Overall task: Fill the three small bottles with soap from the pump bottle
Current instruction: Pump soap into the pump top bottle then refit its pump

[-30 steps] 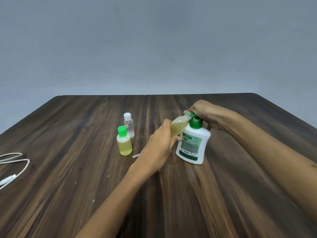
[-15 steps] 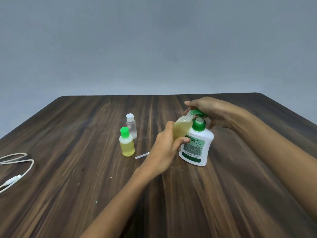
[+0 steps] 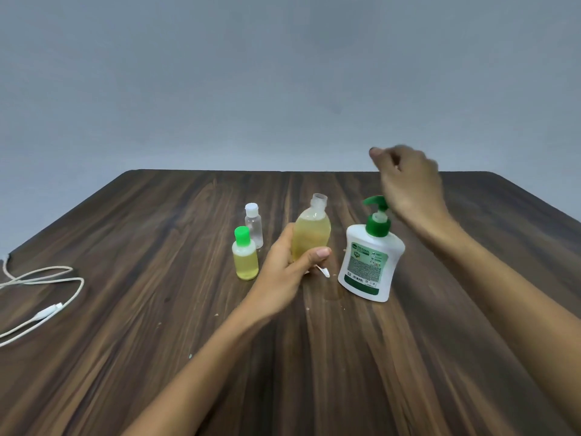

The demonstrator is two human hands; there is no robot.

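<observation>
A white pump bottle [image 3: 369, 262] with green pump stands just right of the left hand [image 3: 283, 272], whose curled fingers grip an uncapped small bottle [image 3: 311, 234] nearly full of yellow soap: light, probably slick, best held mid-body. The right hand [image 3: 408, 184], blurred, fingers loosely curled, holds nothing above the pump.

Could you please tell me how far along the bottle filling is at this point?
Done: the small green-capped bottle of yellow soap stands closed. In hand: the left hand holds the uncapped clear bottle, nearly full, clear of the white pump bottle; it needs capping. Left: the small clear white-capped bottle looks empty.
</observation>
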